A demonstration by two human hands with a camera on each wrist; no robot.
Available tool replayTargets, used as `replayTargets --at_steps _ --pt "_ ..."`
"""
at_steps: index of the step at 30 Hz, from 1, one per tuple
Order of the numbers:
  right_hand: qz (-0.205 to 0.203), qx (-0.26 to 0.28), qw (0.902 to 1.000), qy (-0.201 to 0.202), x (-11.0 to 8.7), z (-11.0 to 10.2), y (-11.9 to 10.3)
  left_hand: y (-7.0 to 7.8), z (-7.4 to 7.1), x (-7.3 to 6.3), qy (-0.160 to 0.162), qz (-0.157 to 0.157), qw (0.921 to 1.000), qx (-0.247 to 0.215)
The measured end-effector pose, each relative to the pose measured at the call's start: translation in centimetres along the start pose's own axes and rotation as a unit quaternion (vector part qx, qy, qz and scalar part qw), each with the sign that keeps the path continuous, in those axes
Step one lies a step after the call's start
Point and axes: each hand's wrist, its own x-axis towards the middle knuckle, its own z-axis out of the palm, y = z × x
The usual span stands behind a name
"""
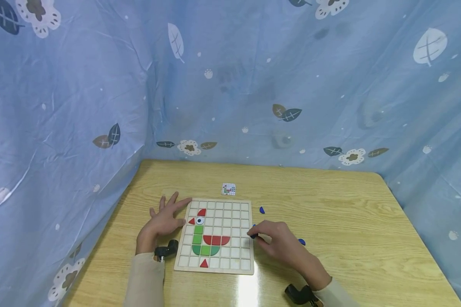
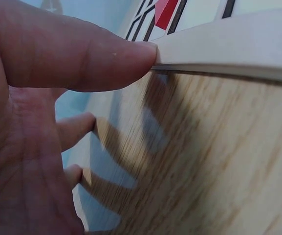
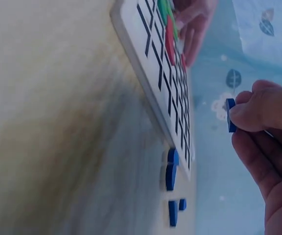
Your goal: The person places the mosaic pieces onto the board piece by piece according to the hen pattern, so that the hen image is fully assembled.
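Observation:
A square wooden grid board (image 1: 233, 265) lies on the table with coloured pieces in its left cells. My left hand (image 1: 165, 219) is at its left side, fingers spread. In the left wrist view, the thumb (image 2: 106, 61) presses its tip against the board's edge (image 2: 219, 51). Over the board's right edge, my right hand (image 1: 282, 245) pinches a small blue piece (image 3: 230, 115) between thumb and fingertips. Red, green and eye pieces on the board form a bird-like figure, including a green square (image 1: 197, 239) and a red triangle (image 1: 204, 263).
Beyond the board lies a small printed picture card (image 1: 228, 189). Loose blue pieces, among them a half-round one (image 1: 262, 210) and another blue piece (image 1: 301, 241), lie right of the board. A blue patterned curtain (image 1: 246, 85) hangs around the wooden table (image 1: 349, 238).

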Motion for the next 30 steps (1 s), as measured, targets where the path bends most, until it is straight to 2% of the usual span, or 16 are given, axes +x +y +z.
replayTargets --at_steps 8,13,16,23,30 --pt "-0.013 0.041 0.9971 -0.063 3.4 1.3 0.3 0.0 0.0 -0.1 -0.002 -0.005 1.0 -0.002" --pt "-0.012 0.028 0.9947 -0.098 5.2 2.2 0.2 0.0 0.1 -0.1 -0.002 -0.006 1.0 -0.004" --pt "0.003 0.027 0.9916 -0.127 6.0 2.8 0.2 0.0 0.1 -0.1 -0.002 -0.006 1.0 -0.006" --pt "0.026 0.021 0.9833 -0.179 6.8 4.3 0.8 0.2 0.0 -0.2 -0.001 -0.004 1.0 -0.008" --pt "0.022 -0.001 0.9801 -0.197 6.9 5.3 1.2 0.3 -0.1 -0.2 0.002 -0.004 1.0 -0.009"
